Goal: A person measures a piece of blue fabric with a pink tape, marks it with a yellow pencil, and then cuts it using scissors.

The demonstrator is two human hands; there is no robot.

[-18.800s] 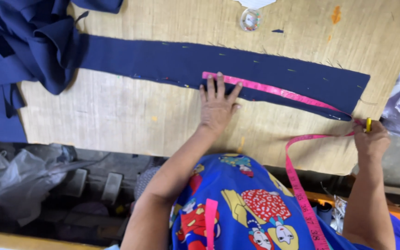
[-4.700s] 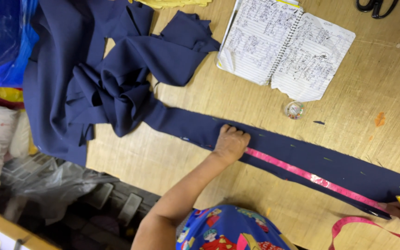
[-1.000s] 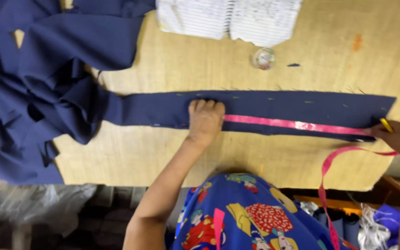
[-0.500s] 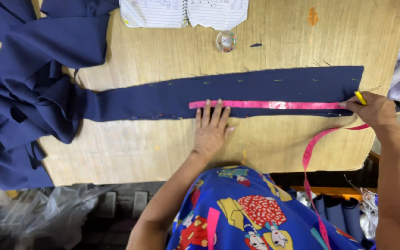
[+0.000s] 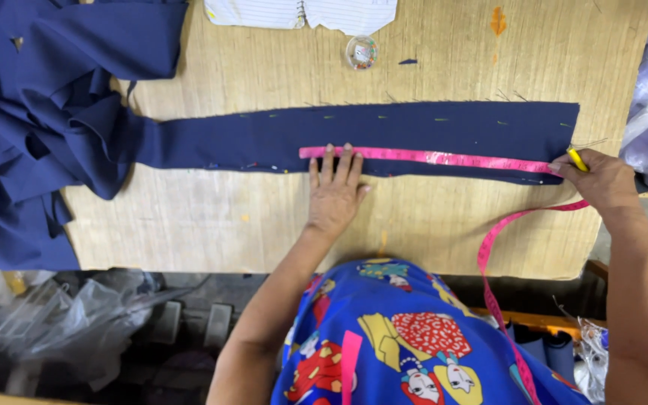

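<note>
Measuring along a pinned navy strip with a pink tape

At far left a heap of navy cloth point(image 5: 46, 120) hangs over the edge of the wooden table point(image 5: 211, 225); from it a long navy fabric strip point(image 5: 384, 135) runs right, dotted with pins along both edges. The left hand point(image 5: 334, 191) lies flat, fingers spread and gripping nothing, pressing the free end of the pink measuring tape point(image 5: 429, 157) onto the strip's near edge. Above sit a small round pin tin point(image 5: 361, 52) and an open notebook point(image 5: 301, 11). At the strip's right end the right hand point(image 5: 595, 180) is closed on a yellow marking chalk point(image 5: 577, 160) while pinning the tape down; the spare tape loops off toward the lap. The step looks like gauging length; any mark would call for a taut, unmoved tape.
</note>
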